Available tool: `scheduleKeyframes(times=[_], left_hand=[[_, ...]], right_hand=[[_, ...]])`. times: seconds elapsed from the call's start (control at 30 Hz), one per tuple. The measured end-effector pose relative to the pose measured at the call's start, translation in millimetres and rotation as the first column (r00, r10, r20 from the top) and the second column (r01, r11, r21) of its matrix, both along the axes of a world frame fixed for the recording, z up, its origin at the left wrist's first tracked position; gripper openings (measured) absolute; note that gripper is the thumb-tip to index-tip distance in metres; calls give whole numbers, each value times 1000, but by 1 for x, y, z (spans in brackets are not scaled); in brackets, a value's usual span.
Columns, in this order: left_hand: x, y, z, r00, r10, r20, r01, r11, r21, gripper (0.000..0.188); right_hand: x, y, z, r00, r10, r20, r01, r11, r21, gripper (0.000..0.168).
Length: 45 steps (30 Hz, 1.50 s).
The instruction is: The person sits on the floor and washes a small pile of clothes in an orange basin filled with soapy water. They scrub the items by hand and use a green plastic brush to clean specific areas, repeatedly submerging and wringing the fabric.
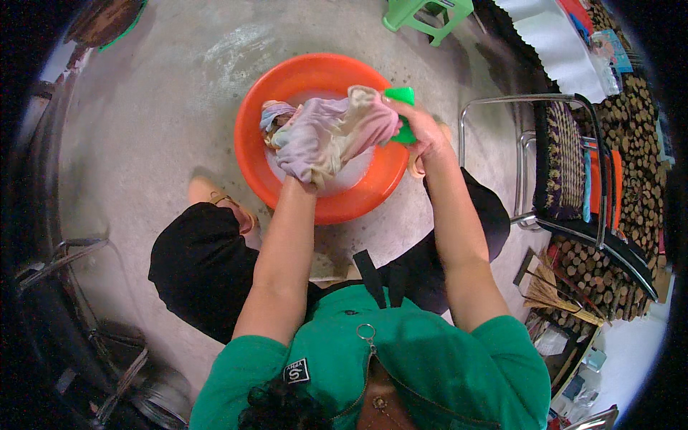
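Observation:
A wet, pastel tie-dyed cloth [317,129] is bunched above an orange plastic basin [252,177]. My left hand is covered by the cloth, and only the wrist [302,185] shows below it, so its fingers are hidden. At the basin's right rim, my right hand [416,123] grips a bright green object [400,97]; whether it is a brush or a soap bar cannot be made out. The right fingertips touch the pink end of the cloth. Whitish, soapy water [352,174] lies in the basin beneath.
The basin stands on a concrete floor [156,107] between my feet. A green plastic stool [427,13] is beyond it. To the right are a metal-framed chair [561,161], stacked firewood [639,129] and a straw broom [559,295]. Another metal frame [80,250] stands at the left.

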<state>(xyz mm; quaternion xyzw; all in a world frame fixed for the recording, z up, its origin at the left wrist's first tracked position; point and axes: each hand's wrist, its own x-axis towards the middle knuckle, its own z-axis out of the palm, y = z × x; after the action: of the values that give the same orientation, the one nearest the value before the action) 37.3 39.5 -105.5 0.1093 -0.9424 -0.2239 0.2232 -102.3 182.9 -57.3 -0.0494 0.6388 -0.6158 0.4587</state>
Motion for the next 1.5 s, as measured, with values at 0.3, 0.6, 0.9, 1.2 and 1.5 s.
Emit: scheduleKeyframes(times=[0.3,0.6,0.9,1.2,1.5], left_hand=[[0,23,-9,995,92,-49,-89,994,62,34],[-1,30,-30,988,139,-71,-140,990,-10,38],[10,30,-5,996,88,-17,-84,984,158,36],[-1,44,11,988,63,141,-73,995,66,42],[7,21,-5,994,72,-77,-52,971,234,45]], right_hand=[[25,-41,7,403,-42,-914,143,990,17,42],[45,-44,-24,-125,346,-930,-136,923,361,41],[96,-29,-21,129,305,-944,-163,945,283,32],[14,-39,-55,274,334,-902,32,934,356,33],[118,-35,-20,119,232,-965,-341,923,180,32]])
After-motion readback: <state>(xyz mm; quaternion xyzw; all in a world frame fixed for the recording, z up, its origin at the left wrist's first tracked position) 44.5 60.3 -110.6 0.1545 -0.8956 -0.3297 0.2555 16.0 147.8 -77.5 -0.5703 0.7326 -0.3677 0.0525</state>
